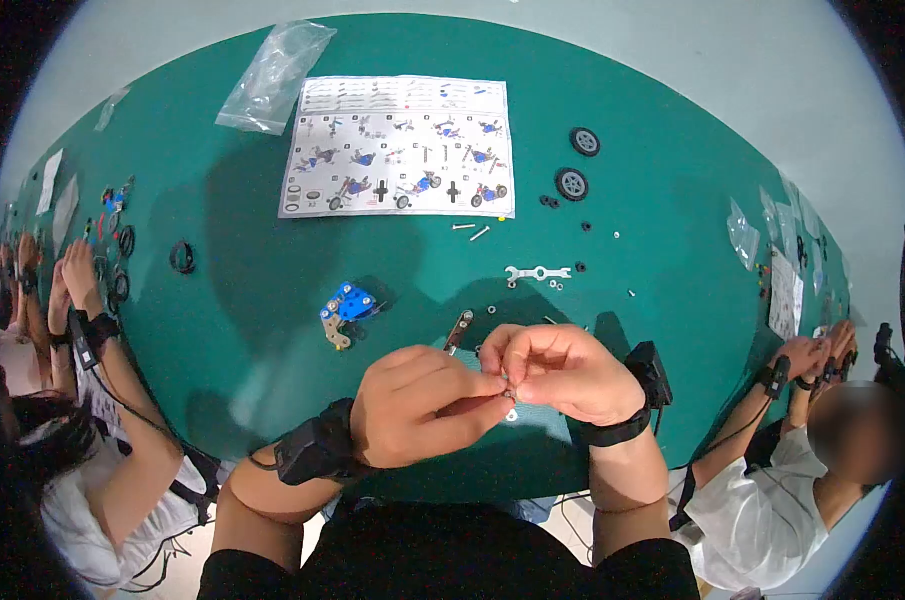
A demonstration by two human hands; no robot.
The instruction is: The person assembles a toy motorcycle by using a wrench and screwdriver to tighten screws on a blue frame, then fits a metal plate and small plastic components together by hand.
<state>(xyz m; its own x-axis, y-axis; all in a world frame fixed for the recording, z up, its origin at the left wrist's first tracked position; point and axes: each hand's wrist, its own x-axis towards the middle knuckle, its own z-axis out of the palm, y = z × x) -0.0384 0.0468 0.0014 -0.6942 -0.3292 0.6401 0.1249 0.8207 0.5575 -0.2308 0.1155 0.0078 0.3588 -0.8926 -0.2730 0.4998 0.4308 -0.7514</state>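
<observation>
My left hand (427, 402) and my right hand (562, 375) meet at their fingertips near the table's front edge. Both are pinched around something small, mostly hidden by the fingers. Just behind them lies a dark screwdriver-like or bar-shaped piece (460, 328), partly covered by my hands. A small light nut or washer (512, 414) shows below the fingertips. To the left sits a partly built blue and tan model (347, 310). A silver wrench (538, 273) rests behind my right hand, with small nuts beside it.
A printed instruction sheet (397, 147) lies beyond my hands, beside a clear plastic bag (276, 78). Two black wheels (572, 184) and two screws (479, 233) are at the right. A black ring (182, 257) lies left. Other people's hands are at both sides.
</observation>
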